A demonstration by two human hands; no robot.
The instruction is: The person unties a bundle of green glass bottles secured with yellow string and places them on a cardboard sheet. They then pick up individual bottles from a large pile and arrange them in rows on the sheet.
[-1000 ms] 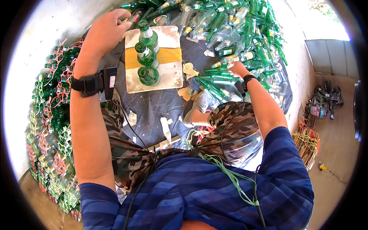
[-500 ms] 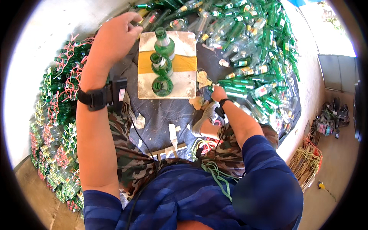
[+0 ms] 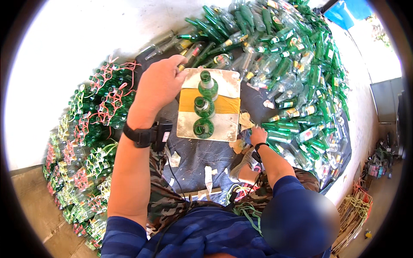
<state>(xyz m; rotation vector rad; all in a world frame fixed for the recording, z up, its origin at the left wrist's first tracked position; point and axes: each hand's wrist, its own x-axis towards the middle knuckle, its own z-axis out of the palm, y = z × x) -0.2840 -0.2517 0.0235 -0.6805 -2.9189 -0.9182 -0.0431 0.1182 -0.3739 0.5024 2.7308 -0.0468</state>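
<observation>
A pale square board with a yellow band [image 3: 229, 103] carries three upright green bottles [image 3: 204, 128] in a row. My left hand [image 3: 163, 79] is just beyond the board's left edge, fingers curled beside lying bottles [image 3: 193, 53]; what they hold, if anything, is hidden. My right hand [image 3: 258, 136], low right of the board, is closed at the necks of lying green bottles [image 3: 279, 136]; its grip is too small to make out. Torn tan scraps [image 3: 245, 120] lie near it.
Bundled bottles with pink and light green ties [image 3: 92, 124] line the left wall. A large loose bottle pile [image 3: 301, 77] arcs around the back and right over dark sheeting [image 3: 193, 159]. Tied cardboard [image 3: 352, 215] and dark clutter [image 3: 383, 159] are at the far right.
The whole view has shifted, showing more wall at the top. My right hand has moved inward toward the board since a second ago. The three bottles still stand on the board.
</observation>
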